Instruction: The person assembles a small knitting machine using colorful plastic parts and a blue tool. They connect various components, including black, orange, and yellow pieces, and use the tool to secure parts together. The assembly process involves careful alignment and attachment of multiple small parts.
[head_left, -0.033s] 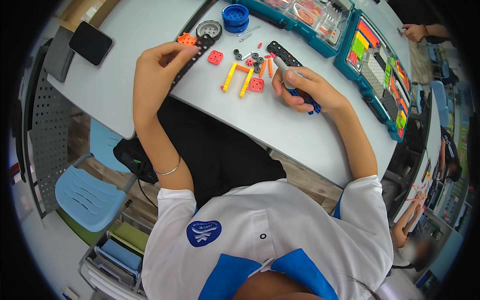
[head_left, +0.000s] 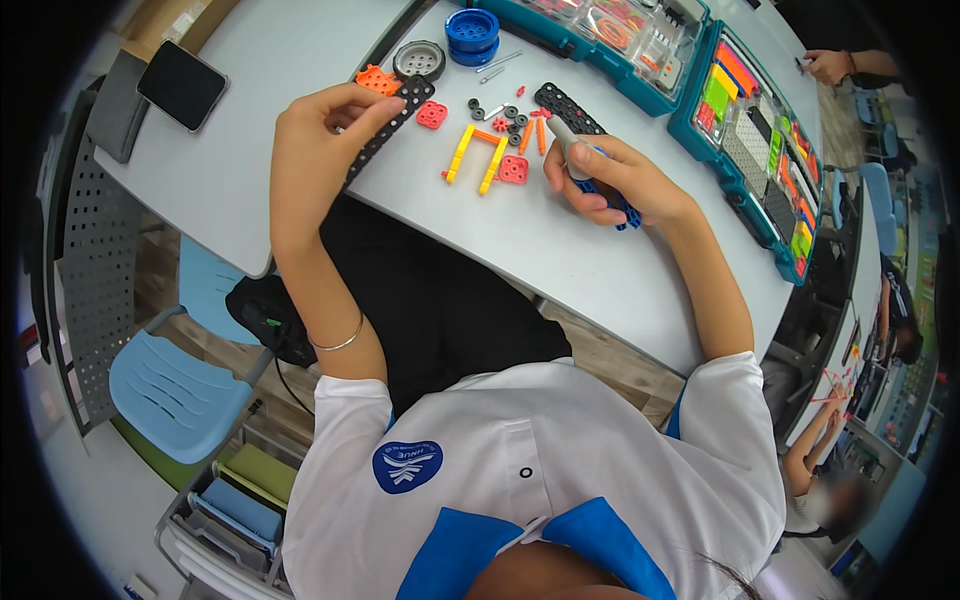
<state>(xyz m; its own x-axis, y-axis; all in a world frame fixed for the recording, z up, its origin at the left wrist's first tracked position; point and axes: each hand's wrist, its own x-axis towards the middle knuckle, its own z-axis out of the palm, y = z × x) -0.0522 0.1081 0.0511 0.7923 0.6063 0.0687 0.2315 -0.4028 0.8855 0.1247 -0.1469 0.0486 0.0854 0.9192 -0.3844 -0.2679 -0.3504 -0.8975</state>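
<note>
My left hand (head_left: 318,165) pinches a long black perforated strip (head_left: 392,122) between thumb and fingers, over the table's near edge. Its upper end lies beside an orange toothed piece (head_left: 376,80) and a grey-rimmed wheel (head_left: 419,61). In my right hand (head_left: 625,180) is a grey stick-like tool (head_left: 565,133), pointing up and left. A blue perforated piece (head_left: 628,212) shows under the same hand, and how it is held is partly hidden. Between my hands lie a yellow and orange frame (head_left: 474,150), red square plates (head_left: 432,115) and a second black perforated piece (head_left: 560,103).
Blue wheels (head_left: 471,36) stand at the back, near metal rods (head_left: 498,62) and small black rings (head_left: 514,124). Teal parts cases (head_left: 740,150) line the back and right. At the left lies a phone (head_left: 183,87). Another person's hand (head_left: 828,66) appears at the far right.
My left hand and the black strip have shifted slightly to the right, and the strip's holes show more. My right hand stays almost in place.
</note>
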